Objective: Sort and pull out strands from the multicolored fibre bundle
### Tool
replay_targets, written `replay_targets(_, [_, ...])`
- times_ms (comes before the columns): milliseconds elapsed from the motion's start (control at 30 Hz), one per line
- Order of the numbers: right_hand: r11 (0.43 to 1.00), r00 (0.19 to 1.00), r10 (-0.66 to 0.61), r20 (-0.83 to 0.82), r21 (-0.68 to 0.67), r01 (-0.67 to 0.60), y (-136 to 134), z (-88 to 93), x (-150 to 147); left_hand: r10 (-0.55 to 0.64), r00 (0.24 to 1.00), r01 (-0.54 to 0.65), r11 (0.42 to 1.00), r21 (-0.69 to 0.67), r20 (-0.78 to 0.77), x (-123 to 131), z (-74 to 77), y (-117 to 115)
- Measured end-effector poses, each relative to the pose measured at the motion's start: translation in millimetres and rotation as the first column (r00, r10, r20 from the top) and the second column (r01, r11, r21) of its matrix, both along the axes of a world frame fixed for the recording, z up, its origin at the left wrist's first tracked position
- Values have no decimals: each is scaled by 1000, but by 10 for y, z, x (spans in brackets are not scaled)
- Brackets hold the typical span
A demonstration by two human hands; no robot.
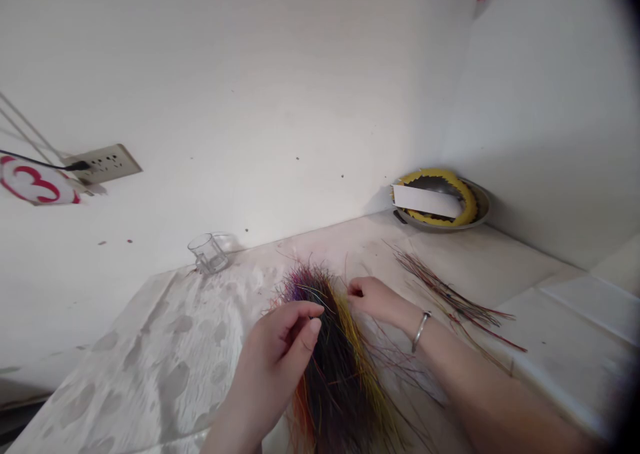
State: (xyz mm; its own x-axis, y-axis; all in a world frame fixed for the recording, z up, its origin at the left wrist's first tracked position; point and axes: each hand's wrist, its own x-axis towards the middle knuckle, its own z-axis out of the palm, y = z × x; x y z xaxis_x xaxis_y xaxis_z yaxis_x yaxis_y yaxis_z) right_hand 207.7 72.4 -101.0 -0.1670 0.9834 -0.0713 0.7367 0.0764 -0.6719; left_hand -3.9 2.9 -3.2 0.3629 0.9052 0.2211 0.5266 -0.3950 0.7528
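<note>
On the table [480, 261], I log wires [337, 374] running far-to-near: left hand [270, 367] pinching strands, right hand [375, 301] curled beside them (grip unclear).

PLACE: small workshop | SHOWN BY: tag numbered 3 [35, 182], wall socket [103, 164], tiled counter [565, 321]

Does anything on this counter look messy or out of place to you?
Yes. The fine coloured strands look untidy: stray ones splay out from the main bunch, and a separate thin bunch lies loose on the counter. A white paper strip also sits oddly across the steel dish.
</note>
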Motion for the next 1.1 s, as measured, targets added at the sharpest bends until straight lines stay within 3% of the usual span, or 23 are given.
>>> replay_targets(233, [984, 940, -63, -336, 139, 115, -236, 514, 109, 8, 1000, -8, 1000, -7, -1, 23, -48, -7])
replay_targets(400, [991, 862, 94, -498, 127, -35, -527, 803, -32, 14, 999, -13, 1000, -5, 46, 103, -96, -20])
replay_targets(567, [970, 734, 219, -644, 62, -235, -685, 814, -204, -8, 973, 20, 999, -49, 231, 192, -102, -35])
replay_targets(733, [962, 728, 219, -649, 21, -271, -739, 803, -282, 61, 890, -1, 991, -131, 451, 190, -103, -39])
replay_targets(967, [916, 712, 324, -623, 18, -401, -765, 810, -319, 207, 675, 45, 946, -320, 708, 80, -63, -9])
replay_targets(1100, [886, 715, 388, -582, 22, -463, -776, 801, -302, 253, 548, 45, 943, -331, 797, -16, -10, 15])
